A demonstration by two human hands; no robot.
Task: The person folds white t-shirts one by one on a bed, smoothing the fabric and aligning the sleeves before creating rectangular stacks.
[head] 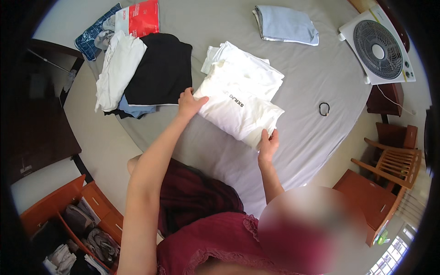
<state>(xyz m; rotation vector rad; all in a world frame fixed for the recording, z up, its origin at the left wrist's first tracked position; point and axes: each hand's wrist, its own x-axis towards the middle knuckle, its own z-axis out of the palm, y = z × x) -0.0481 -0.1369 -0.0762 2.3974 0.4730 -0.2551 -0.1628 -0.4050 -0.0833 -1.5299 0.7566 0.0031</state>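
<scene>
A white T-shirt [237, 106] with dark lettering on its front lies partly folded on the grey bed sheet [213, 154]. My left hand [192, 103] grips its left edge between thumb and fingers. At the lower right corner of the shirt, my right hand [269, 142] pinches the cloth. Under and beyond this shirt are more folded white garments [247, 65]. Just to the left lies a folded black garment [161, 68], with a rumpled white garment [118, 72] beside it, partly over it.
Folded light blue cloth [288, 24] lies on the bed's far side. A box fan [378, 51] stands at the far right. Nearer are a black loop band [323, 109] and, off the bed, a wooden chair [398, 163]. A red and white package [141, 17] lies far left; an open wardrobe [68, 220] is lower left.
</scene>
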